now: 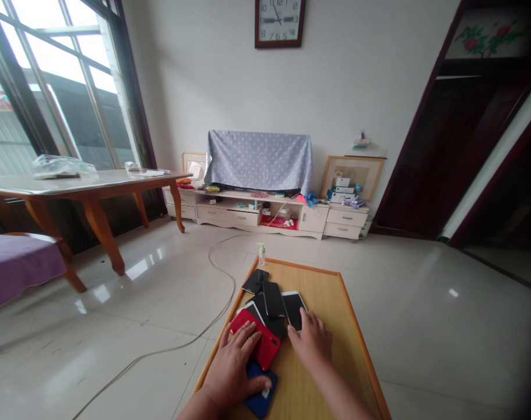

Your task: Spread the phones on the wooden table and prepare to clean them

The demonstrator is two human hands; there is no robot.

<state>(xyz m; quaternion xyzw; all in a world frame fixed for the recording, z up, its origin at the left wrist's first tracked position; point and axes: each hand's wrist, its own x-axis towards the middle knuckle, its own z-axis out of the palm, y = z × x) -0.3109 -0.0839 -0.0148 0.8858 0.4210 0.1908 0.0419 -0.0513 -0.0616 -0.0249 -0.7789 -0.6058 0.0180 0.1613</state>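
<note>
Resting flat on a heap of phones, the left hand (pixel 234 364) lies with its fingers (pixel 248 338) spread over the red phone (pixel 260 344), while its thumb presses on the blue phone (pixel 260 396) that lies just nearer the camera than the red one. The right hand (pixel 311 341) sits just right of the red phone, palm down, its fingers loosely spread and their tips touching the lower edge of a white-rimmed phone (pixel 294 306). Neither hand pinches anything. Beyond the red phone lie several black phones (pixel 271 300), overlapping one another, and the farthest black phone (pixel 255 281) sits near the far left corner.

All of them lie on a low wooden surface (pixel 335 326) with an orange edge. A small pump bottle (pixel 262 254) stands on the floor just past the surface's far edge — what is in it cannot be told.

The floor is pale glossy tile, and a white cable (pixel 213 256) curls across it left of the red phone. Farther off, a low white cabinet (pixel 269 213) carries something draped in a dotted grey cloth (pixel 259 160) — its open shelves and top hold small boxes and clutter. A clock (pixel 280 22) hangs above, and a wooden-legged table (pixel 85 184) stands by the window on the left.
</note>
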